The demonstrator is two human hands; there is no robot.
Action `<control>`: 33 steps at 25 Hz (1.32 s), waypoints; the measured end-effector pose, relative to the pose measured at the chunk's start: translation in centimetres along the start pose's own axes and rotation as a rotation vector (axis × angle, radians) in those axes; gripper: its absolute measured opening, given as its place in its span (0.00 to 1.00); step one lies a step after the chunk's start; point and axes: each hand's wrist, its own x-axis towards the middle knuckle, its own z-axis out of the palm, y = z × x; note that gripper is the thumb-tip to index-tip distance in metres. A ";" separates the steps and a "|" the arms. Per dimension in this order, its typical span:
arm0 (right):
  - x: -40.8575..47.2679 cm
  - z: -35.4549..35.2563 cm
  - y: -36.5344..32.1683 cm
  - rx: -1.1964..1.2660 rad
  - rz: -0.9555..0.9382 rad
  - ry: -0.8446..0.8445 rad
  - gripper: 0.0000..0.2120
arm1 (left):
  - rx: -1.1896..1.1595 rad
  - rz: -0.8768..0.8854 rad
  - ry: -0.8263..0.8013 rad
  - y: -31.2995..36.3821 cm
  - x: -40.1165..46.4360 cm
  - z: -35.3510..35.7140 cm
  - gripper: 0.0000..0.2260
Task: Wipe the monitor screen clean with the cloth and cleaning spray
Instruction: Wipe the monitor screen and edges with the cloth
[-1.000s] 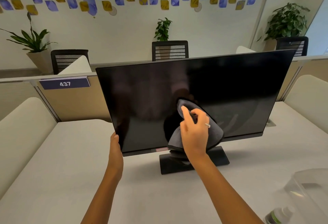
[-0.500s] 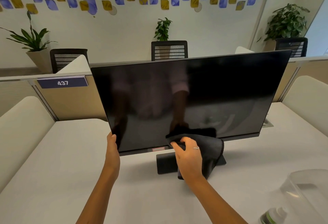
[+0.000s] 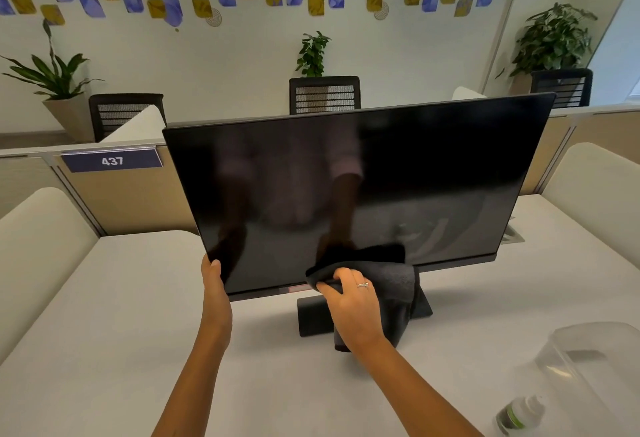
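stage: mid-wipe, cloth (image 3: 388, 277) at monitor screen (image 3: 346, 187) bottom edge
left hand (image 3: 213, 284): grip clamped on screen's lower-left corner
right hand (image 3: 353, 301): grip pinching cloth
spray bottle (image 3: 517, 414): worktop (image 3: 104, 332) near-right corner, untouched
left: right half probably

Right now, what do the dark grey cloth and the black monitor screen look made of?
Dark grey cloth: soft, napped fabric, likely microfibre; it drapes in limp folds from the right hand. Black monitor screen: smooth, glossy glass or plastic; it mirrors the person's arms.
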 end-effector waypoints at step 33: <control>3.9 -10.2 8.9 0.061 0.338 0.391 0.15 | 1.071 1.152 0.094 18.5 -2.7 16.8 0.20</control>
